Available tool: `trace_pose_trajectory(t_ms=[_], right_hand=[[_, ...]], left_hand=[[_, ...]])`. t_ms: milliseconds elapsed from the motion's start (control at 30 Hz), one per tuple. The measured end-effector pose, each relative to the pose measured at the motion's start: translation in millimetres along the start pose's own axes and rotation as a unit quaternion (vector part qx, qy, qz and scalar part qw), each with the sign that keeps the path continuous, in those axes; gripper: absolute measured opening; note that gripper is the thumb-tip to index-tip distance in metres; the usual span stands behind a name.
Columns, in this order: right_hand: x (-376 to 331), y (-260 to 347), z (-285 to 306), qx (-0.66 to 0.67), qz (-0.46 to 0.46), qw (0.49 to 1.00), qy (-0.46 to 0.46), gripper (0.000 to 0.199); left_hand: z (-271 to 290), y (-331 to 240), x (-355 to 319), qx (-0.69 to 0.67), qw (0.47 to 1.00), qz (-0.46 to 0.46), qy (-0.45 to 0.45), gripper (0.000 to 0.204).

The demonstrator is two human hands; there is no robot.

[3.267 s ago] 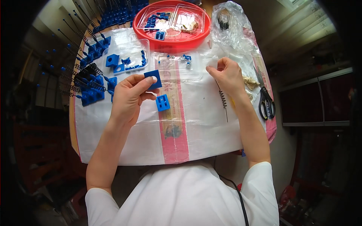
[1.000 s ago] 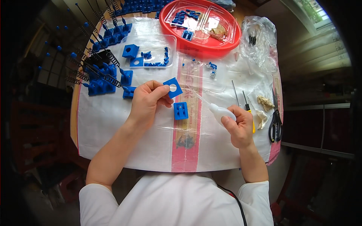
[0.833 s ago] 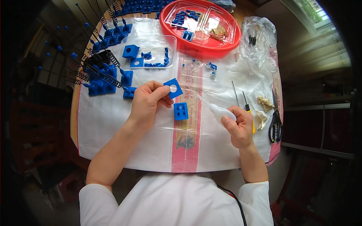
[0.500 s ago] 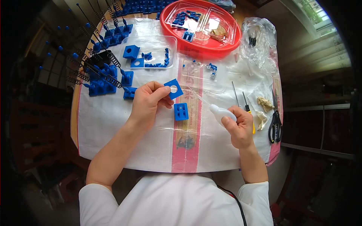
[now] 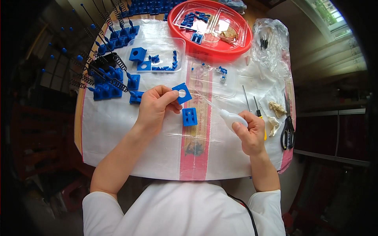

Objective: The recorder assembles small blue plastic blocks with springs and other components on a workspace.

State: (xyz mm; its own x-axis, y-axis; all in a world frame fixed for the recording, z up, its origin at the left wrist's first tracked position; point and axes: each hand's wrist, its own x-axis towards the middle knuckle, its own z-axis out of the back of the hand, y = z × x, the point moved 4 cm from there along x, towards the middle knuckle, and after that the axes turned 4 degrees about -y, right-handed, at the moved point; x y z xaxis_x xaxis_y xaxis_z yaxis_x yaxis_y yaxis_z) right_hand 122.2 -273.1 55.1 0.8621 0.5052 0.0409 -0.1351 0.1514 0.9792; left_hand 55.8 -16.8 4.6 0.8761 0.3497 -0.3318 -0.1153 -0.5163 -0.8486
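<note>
Between the thumb and fingers of my left hand [image 5: 157, 103] is a flat blue square plate [image 5: 186, 97] with a round hole through it. My right hand [image 5: 252, 131] is closed round a small white squeeze bottle [image 5: 232, 119]. A thin, pale nozzle [image 5: 206, 100] runs from the bottle towards the plate, its tip close to the plate's right edge; whether it touches, I cannot tell. Just below the plate, a blue block [image 5: 189, 117] with slots in its top lies on the table by itself.
A clear tray [image 5: 179, 43] with blue parts lies behind my left hand. Blue bases with springs [image 5: 106, 88] stand at the left. A red basin [image 5: 170, 27] is at the back. Small screws [image 5: 221, 71], a screwdriver [image 5: 258, 112] and black-handled scissors [image 5: 288, 133] lie on the right.
</note>
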Motion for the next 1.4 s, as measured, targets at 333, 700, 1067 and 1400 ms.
trace_pose_trajectory(t_ms=[333, 700, 1067, 1400], right_hand=[[-0.5, -4.5, 0.7, 0.009, 0.007, 1.0, -0.003, 0.018], [-3.5, -0.6, 1.7, 0.007, -0.026, 1.0, 0.003, 0.018], [-4.0, -1.3, 2.1, 0.018, -0.033, 0.999, 0.002, 0.016], [-1.8, 1.0, 0.9, 0.013, 0.0, 1.0, -0.004, 0.019]], left_hand=[[-1.6, -0.3, -0.4, 0.004, 1.0, -0.004, 0.002, 0.01], [-0.5, 0.6, 0.1, 0.009, 1.0, -0.004, 0.001, 0.01], [-1.1, -0.7, 0.1, 0.011, 1.0, 0.001, 0.0, 0.01], [-0.3, 0.5, 0.4, 0.004, 1.0, -0.002, 0.002, 0.01]])
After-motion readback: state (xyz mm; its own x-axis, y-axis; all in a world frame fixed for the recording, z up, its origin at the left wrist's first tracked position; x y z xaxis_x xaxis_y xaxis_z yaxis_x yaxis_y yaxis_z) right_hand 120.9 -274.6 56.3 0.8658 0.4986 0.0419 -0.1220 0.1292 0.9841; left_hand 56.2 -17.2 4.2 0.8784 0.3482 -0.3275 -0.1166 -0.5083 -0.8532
